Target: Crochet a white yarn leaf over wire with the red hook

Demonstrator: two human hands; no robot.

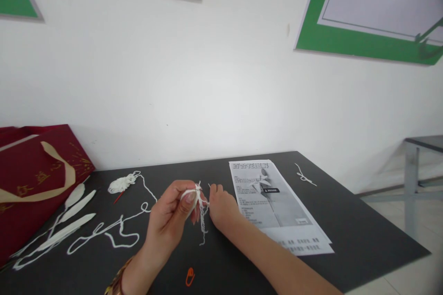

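Observation:
My left hand (171,205) pinches a white crocheted piece (189,195) between thumb and fingers, above the table. Loose white yarn strands (202,226) dangle from that piece. Close by on the right, my right hand (221,205) is closed, its fingers curled beside the strands. A small thin tip shows above those fingers, but what they hold is hidden. To the left, a ball of white yarn (121,183) lies with a red stick (119,197) at its edge, and a loose strand (121,226) winds over the table. Several white crocheted petals (65,230) lie farther left.
A dark red gift bag (38,170) stands at the table's left end. Printed sheets (277,203) lie to the right of my hands, with a small white yarn bow (303,176) beyond. An orange stitch marker (190,276) rests near the front. A white wall (207,101) rises behind the table.

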